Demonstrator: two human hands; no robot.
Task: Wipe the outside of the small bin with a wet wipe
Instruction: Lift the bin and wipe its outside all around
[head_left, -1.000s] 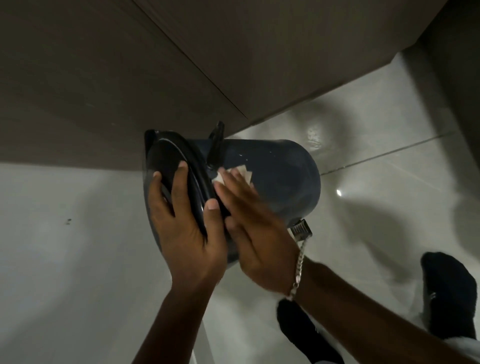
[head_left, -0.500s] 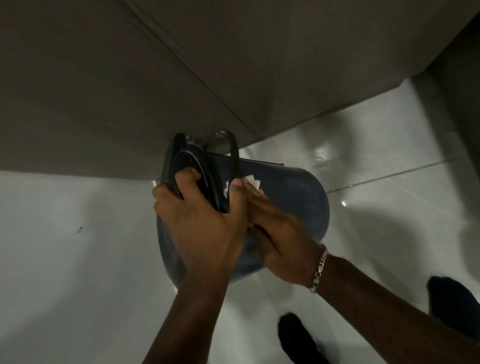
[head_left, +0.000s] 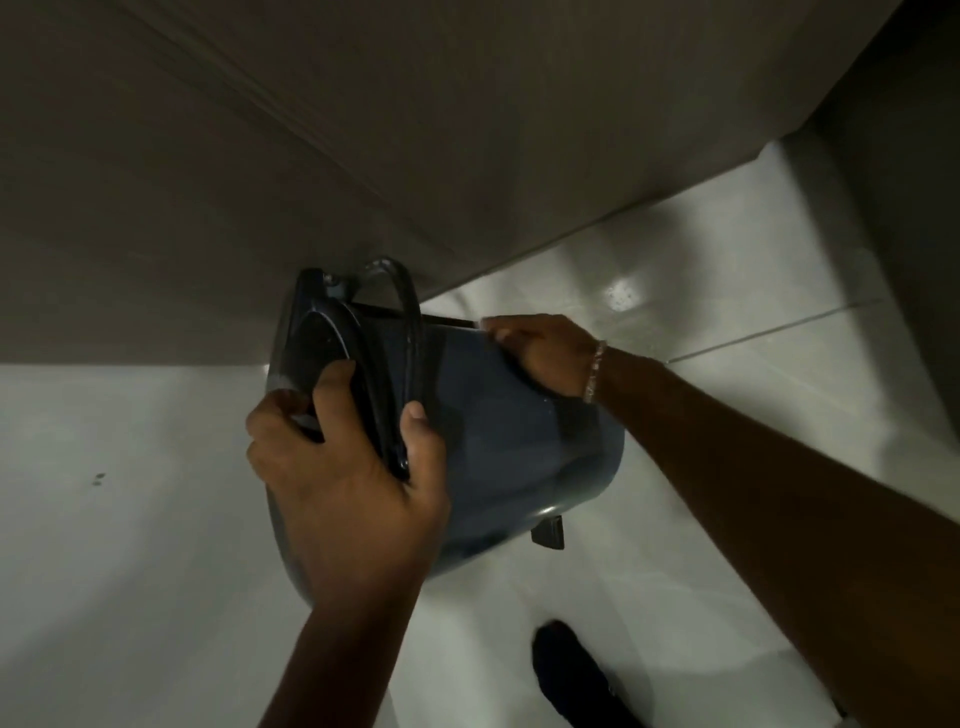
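Observation:
A small dark blue bin (head_left: 509, 441) is held tilted on its side above the floor, its black lid end to the left. My left hand (head_left: 348, 467) grips the lid rim, thumb over the bin's side. My right hand (head_left: 545, 353) lies flat on the upper far side of the bin body, pressing on it. Only a thin pale edge of the wet wipe (head_left: 485, 323) shows at the fingertips; the rest is hidden under that hand. The black carry handle (head_left: 400, 291) sticks up at the lid end, and the foot pedal (head_left: 548, 532) hangs at the base.
A brown cabinet front (head_left: 363, 156) fills the top of the view just behind the bin. Glossy pale floor tiles (head_left: 130, 519) spread below. A dark sock-clad foot (head_left: 571, 670) stands under the bin.
My right hand slid with the wipe from next to the lid rim to the upper far side of the bin. The bin rolled a little in my left hand, and the pedal came into view.

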